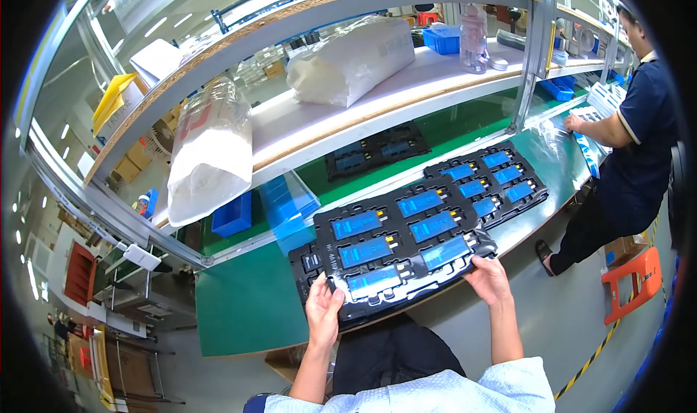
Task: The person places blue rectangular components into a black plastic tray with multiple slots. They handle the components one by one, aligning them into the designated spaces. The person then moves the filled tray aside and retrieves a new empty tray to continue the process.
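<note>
While both hands grip its near edge, the layout reads:
Tray [392, 242]: black, blue cells, on green bench [247, 304].
Left hand [323, 313]: clamped on tray's near-left edge.
Right hand [490, 278]: clamped on near-right corner.
Second tray [490, 180]: just beyond, right.

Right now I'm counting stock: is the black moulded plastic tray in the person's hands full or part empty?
Full: all six pockets of the black moulded plastic tray hold blue-faced rectangular parts.
</note>
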### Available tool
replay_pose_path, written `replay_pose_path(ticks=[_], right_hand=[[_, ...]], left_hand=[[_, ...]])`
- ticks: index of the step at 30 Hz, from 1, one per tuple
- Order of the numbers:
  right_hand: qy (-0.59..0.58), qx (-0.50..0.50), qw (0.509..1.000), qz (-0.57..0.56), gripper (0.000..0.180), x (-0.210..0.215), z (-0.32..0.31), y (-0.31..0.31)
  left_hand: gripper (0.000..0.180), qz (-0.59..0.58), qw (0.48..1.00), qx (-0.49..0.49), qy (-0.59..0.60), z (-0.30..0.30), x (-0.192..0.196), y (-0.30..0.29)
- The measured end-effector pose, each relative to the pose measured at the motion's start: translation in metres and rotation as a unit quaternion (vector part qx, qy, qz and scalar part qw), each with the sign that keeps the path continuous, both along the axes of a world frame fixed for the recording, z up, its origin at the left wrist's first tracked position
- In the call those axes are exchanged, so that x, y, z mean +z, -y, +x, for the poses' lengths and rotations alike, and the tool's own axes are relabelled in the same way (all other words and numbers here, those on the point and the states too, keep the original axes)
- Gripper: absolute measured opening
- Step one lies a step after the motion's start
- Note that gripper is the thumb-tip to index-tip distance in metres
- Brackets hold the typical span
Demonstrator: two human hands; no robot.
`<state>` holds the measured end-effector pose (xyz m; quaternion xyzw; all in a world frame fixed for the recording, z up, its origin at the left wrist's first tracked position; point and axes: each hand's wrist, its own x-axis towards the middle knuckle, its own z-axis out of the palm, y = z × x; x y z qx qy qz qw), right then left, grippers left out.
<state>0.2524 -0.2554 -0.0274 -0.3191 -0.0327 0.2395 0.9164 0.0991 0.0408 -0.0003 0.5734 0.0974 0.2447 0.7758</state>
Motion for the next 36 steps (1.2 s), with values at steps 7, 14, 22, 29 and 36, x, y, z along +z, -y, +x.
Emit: replay_pose_path(ticks=[7,14,22,29,36], right_hand=[[-0.017,-0.04,0.999,0.004,0.049,-0.006,-0.006,0.03],[-0.008,-0.05,0.999,0.003,0.048,-0.014,-0.006,0.037],[-0.01,-0.031,0.999,0.016,0.047,-0.011,-0.008,0.025],[-0.009,-0.021,1.0,-0.012,0.044,-0.018,-0.018,0.008],[-0.019,-0.031,0.998,-0.051,0.042,-0.03,-0.025,0.002]], left_hand=[[0.05,-0.013,0.999,-0.039,-0.012,0.015,-0.006,0.018],[0.051,0.01,0.998,-0.06,-0.013,0.016,-0.006,0.02],[0.05,0.022,0.999,-0.027,-0.015,0.01,-0.009,0.014],[0.049,0.134,0.974,0.014,-0.18,-0.011,-0.025,-0.008],[0.058,0.412,0.859,0.034,-0.303,-0.02,-0.007,-0.013]])
